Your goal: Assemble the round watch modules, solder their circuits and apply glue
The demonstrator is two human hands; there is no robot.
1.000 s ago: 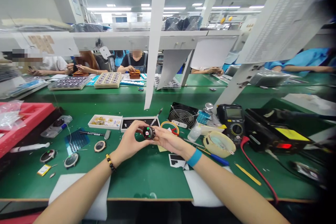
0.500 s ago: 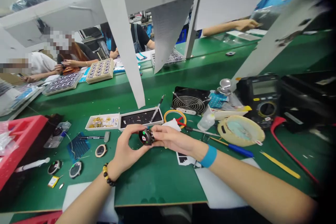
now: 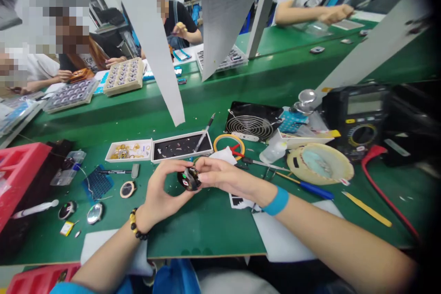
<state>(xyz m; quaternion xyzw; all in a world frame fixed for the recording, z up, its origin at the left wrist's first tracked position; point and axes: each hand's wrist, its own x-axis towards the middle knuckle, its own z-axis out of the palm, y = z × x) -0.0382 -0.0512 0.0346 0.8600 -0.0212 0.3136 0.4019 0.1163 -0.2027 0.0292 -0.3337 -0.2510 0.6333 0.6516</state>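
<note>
A round black smartwatch body (image 3: 187, 180) with green and red-white marks on its face is held up above the green bench. My left hand (image 3: 161, 193) curves around its left side, thumb below and fingers on top. On the other side, the thumb and fingers of my right hand (image 3: 229, 179) pinch its edge and cover part of it. Left of my hands lie a gold-rimmed watch piece (image 3: 127, 189), a silver-rimmed one (image 3: 95, 213) and a dark one (image 3: 66, 210). Close to these is a small yellow battery (image 3: 66, 228).
Behind my hands stand a white parts box (image 3: 112, 157) and a black-lined tray (image 3: 163, 150). To the right are a wire-grilled fan (image 3: 250, 125), a cream bowl (image 3: 299, 177), a blue-handled screwdriver (image 3: 317, 189) and a multimeter (image 3: 361, 121). A red bin (image 3: 25, 161) sits left. People work across the bench.
The camera view has shifted, so the bench things appear higher. Both hands keep hold of the watch body, which is turned slightly. Across the bench, a person's hand has risen.
</note>
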